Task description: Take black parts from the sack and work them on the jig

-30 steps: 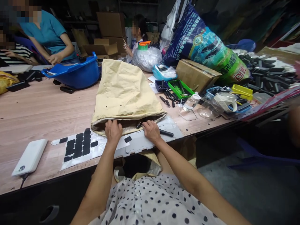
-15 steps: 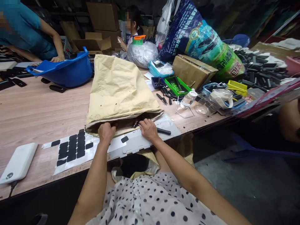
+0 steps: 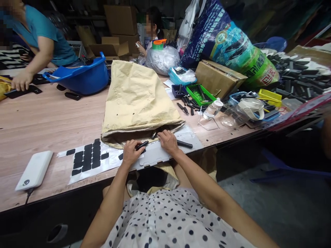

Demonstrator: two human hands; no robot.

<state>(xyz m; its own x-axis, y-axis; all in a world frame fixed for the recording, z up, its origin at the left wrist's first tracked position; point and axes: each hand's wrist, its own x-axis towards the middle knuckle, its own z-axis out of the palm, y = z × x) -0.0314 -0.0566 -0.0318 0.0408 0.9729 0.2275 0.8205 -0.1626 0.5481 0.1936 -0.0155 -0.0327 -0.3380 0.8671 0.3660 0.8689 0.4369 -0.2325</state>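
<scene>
A tan paper sack point(image 3: 137, 100) lies on the wooden table point(image 3: 46, 124) with its open mouth toward me. My left hand point(image 3: 131, 153) is in front of the sack's mouth, fingers closed on a slim black part point(image 3: 142, 145). My right hand point(image 3: 168, 142) rests palm down at the mouth, its fingers bent over another black part point(image 3: 184, 144) on a white plastic sheet point(image 3: 157, 153). To the left lies a clear sheet with several black pads point(image 3: 88, 160).
A white power bank point(image 3: 34, 170) sits near the front left edge. A blue tub point(image 3: 80, 78), a cardboard box point(image 3: 218, 80), a green tray point(image 3: 199, 95), a clear bottle point(image 3: 213, 109) and a big printed bag point(image 3: 230, 48) stand behind. Another person's hand point(image 3: 21, 81) works at the far left.
My left hand has come back out of the sack's mouth toward me and now holds a slim black part. My right hand has stayed at the sack's mouth.
</scene>
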